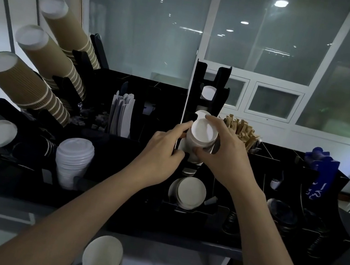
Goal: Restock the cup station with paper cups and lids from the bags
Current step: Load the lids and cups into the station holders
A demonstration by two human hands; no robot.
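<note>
The stack of white cups sits in the middle slot of the black cup rack, and you hold it from both sides: your left hand and your right hand both curl around it. If you push it crooked, I think the cups can jam against the slot edge or slip sideways out.

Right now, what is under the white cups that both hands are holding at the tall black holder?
Below the held stack of white cups, gripped by the left hand and right hand, another white cup stack sits in the black holder. The hands cover the slot between.
</note>
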